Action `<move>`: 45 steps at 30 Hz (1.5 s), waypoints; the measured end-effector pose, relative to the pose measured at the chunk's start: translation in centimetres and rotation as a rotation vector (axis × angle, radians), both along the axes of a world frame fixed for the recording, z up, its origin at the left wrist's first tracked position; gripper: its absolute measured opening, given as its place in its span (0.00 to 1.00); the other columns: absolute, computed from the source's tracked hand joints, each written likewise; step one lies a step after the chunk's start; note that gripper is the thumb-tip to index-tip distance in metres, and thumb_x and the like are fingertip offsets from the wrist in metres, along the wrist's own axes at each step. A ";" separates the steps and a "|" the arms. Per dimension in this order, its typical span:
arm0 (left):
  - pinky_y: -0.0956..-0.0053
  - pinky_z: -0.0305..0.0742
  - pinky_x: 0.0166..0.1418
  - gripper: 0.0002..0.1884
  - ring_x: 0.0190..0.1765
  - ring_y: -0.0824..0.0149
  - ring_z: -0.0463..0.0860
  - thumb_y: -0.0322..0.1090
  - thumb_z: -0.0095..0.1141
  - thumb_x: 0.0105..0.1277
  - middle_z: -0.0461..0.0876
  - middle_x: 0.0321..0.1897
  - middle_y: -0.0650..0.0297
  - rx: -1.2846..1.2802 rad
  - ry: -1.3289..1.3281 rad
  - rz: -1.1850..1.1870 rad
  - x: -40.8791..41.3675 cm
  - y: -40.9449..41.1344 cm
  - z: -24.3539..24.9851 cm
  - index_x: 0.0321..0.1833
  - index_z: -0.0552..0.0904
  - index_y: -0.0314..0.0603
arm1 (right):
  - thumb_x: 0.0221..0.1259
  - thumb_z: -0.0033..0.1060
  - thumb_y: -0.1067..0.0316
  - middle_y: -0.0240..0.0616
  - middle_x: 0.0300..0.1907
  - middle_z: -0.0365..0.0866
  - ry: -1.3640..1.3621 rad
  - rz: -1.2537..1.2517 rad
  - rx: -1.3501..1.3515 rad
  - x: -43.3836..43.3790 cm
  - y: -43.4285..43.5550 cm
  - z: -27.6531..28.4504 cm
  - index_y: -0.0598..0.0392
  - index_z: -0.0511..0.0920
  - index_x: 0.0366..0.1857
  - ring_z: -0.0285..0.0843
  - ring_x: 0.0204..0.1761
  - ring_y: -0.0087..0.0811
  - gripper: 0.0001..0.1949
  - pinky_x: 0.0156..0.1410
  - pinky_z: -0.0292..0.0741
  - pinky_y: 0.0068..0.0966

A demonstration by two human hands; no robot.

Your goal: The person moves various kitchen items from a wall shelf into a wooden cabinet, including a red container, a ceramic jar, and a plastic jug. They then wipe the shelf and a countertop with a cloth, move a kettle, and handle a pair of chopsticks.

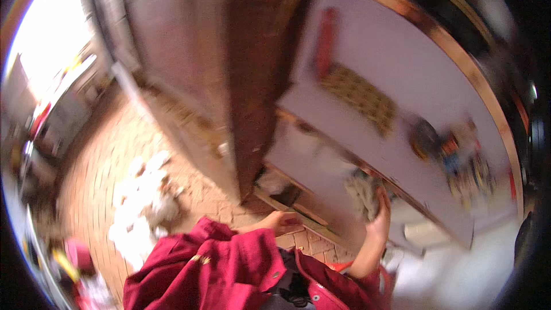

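In the head view, which is blurred by motion, my right hand (379, 219) reaches up at the lower right, at a grey-green crumpled cloth (363, 191) at the edge of a shelf below the upper board. Whether the fingers are closed on the cloth is not clear. My left hand (284, 221) is near the front of my dark red jacket, beside a low open compartment (297, 200), its fingers curled; I cannot tell if anything is in it.
A shelf unit (370, 142) bears a patterned yellow-brown item (359, 97), a red object (327, 43) and several small things. A brown post or panel (262, 73) stands at its left. White crumpled material (146, 206) lies on the brick floor (99, 172).
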State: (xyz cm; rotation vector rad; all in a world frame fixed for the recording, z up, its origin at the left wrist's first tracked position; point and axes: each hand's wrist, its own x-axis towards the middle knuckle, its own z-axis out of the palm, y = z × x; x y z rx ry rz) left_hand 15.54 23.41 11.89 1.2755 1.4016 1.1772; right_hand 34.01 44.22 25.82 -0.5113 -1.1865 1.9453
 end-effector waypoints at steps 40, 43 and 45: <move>0.75 0.74 0.45 0.11 0.39 0.73 0.79 0.34 0.57 0.64 0.83 0.36 0.65 -0.026 -0.471 -0.051 -16.8 -24.3 -8.0 0.45 0.79 0.37 | 0.72 0.35 0.61 0.37 0.57 0.77 -0.649 0.265 0.857 -22.2 -32.0 -15.9 0.58 0.72 0.58 0.76 0.55 0.31 0.19 0.61 0.73 0.27; 0.77 0.75 0.43 0.12 0.40 0.73 0.80 0.35 0.57 0.65 0.83 0.37 0.63 -0.035 -0.419 -0.234 -15.1 -21.5 -10.1 0.48 0.80 0.36 | 0.73 0.35 0.59 0.39 0.58 0.77 0.128 0.281 -0.526 -18.0 -32.2 -15.9 0.60 0.71 0.58 0.76 0.56 0.32 0.20 0.62 0.73 0.29; 0.78 0.75 0.44 0.12 0.40 0.73 0.80 0.33 0.56 0.66 0.83 0.36 0.63 -0.072 -0.379 -0.286 -14.4 -19.5 -10.5 0.49 0.80 0.35 | 0.74 0.33 0.58 0.42 0.59 0.75 0.108 0.086 -0.525 -16.1 -31.9 -17.4 0.62 0.70 0.59 0.75 0.58 0.34 0.21 0.64 0.72 0.31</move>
